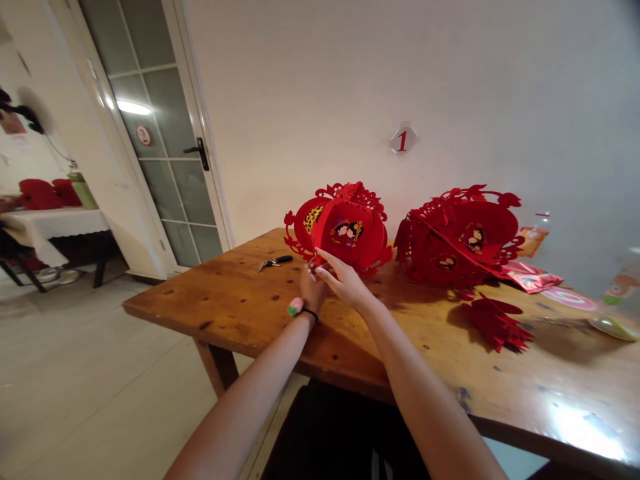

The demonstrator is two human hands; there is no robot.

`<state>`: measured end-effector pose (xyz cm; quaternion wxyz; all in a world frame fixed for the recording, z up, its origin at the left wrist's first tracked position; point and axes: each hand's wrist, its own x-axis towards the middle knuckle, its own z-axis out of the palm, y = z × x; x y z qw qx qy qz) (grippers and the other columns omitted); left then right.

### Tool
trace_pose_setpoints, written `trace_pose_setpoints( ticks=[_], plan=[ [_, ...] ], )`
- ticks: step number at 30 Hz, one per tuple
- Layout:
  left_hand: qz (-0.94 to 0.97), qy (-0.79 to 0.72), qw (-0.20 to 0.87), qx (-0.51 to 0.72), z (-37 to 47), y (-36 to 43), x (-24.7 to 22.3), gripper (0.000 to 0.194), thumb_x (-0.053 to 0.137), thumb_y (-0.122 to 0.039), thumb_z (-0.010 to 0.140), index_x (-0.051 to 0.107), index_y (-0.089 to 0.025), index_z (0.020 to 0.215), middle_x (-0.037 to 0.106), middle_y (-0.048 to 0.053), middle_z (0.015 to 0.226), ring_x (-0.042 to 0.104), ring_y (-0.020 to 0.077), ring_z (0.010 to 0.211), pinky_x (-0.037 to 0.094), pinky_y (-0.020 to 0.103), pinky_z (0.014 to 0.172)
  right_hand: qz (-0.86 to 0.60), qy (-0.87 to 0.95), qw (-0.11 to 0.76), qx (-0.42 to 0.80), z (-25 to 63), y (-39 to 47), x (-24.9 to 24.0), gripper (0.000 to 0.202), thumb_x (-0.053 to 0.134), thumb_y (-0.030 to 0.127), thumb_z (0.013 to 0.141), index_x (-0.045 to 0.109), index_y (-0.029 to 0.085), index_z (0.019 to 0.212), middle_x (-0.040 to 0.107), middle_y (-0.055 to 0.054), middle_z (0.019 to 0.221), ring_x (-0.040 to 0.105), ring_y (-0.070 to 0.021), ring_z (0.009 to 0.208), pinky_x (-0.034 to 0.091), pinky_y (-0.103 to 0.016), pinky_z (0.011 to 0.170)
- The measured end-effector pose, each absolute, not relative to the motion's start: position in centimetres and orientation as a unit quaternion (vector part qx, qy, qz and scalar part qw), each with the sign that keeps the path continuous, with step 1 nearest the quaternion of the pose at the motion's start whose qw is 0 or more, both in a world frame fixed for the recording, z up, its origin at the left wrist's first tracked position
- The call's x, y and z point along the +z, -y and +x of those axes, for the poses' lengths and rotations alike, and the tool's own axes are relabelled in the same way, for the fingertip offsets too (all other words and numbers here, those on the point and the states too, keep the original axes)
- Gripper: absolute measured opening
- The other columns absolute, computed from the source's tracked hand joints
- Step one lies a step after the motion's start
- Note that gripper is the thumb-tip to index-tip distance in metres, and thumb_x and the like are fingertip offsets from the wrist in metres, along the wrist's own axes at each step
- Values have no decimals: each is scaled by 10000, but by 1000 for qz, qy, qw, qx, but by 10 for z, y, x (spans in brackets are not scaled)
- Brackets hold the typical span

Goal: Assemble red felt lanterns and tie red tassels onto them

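A red paper lantern (350,233) with cut-out edges and a printed cartoon couple stands on the wooden table (240,287). My left hand (315,283) is closed at its lower left edge, fingers curled on the red paper and partly hidden. On that wrist is a black band with a pink and green charm (296,307). My right hand (349,281) meets the left one at the same edge, index finger and thumb pinching there. The exact spot between the fingertips is too small to make out. A second red lantern (457,237) sits to the right.
Keys (275,262) lie left of my hands. To the right are folded red paper pieces (497,323), a pink packet (533,277), a bottle (540,223) and a clear plastic container (620,300). The wall (300,100) rises behind the table; a glazed door (150,133) stands left.
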<state>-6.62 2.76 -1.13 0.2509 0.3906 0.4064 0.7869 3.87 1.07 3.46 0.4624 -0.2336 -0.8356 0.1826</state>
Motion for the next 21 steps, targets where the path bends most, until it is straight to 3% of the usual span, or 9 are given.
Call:
trace_pose_setpoints(
  ticks=[3,12,21],
  plan=[
    [413,-425,199,780,-68,-19,-5,196,659,-88,651,573,-174,805,604,-13,771,562,129,699,439,246,666,-229,847,446,178,36,-11,33,468,446,427,861,454,242,1291,518,-48,1293,479,-179,1177,375,-337,991],
    [449,-444,159,759,-72,-15,-3,134,540,-150,733,634,-163,828,653,7,762,590,142,710,449,240,672,-173,830,493,196,37,-13,37,303,439,352,878,628,218,1073,631,-57,1115,551,-166,1067,404,-302,948],
    [522,-406,208,721,-67,-11,2,200,622,-303,716,698,-147,816,696,27,747,620,174,730,461,262,703,-225,697,616,291,41,-26,34,333,451,446,848,658,193,787,629,-23,742,590,-156,742,462,-259,691]
  ],
)
